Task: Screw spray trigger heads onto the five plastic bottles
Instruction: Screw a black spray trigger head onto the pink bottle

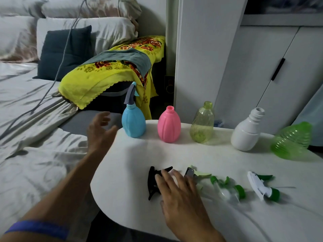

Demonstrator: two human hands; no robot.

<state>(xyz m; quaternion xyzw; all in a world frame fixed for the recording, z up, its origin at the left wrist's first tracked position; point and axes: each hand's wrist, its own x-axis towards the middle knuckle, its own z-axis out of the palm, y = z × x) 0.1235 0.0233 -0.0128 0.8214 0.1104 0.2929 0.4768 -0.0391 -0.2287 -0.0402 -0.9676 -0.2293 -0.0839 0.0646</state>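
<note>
A blue bottle with a grey-and-blue trigger head screwed on stands at the far left of the white surface. Rightward stand a pink bottle, a yellow-green clear bottle, a white bottle and a tilted green ribbed bottle, all without heads. Loose heads lie in front: a black one, a grey and pale-green one, a clear-green one, a white-green one. My right hand lies flat over the black head, fingers spread. My left hand hovers open left of the blue bottle.
A bed with grey sheets lies left of the white surface. A yellow flowered cloth covers something behind the bottles. White cabinet doors stand at the back right. A grey cable hangs across the bed.
</note>
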